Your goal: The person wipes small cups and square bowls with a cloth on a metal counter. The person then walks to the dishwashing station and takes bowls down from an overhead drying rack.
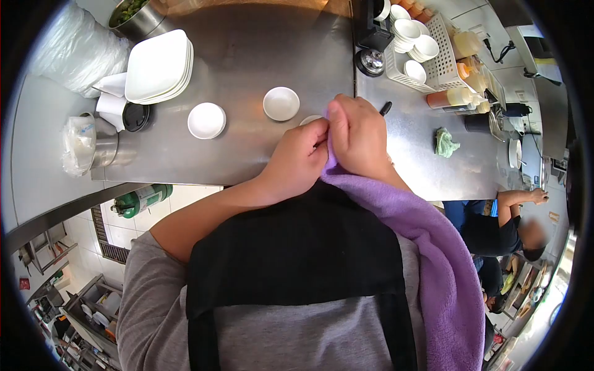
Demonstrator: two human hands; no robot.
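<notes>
A purple towel hangs down along the right side of my body, and its upper end runs up between my two hands. My right hand is closed round that end, with the purple edge showing along its inner side. Close against it, my left hand is closed too, its fingertips pinching at the towel. Just beyond my left fingers, a small white bowl is mostly hidden. Two other small white bowls, one in the middle and one to the left, stand on the steel counter.
Stacked white square plates stand at the left, near a metal pot. At the right are a white basket of small bowls, sauce bottles, a call bell and a crumpled green cloth. Another person is farther right.
</notes>
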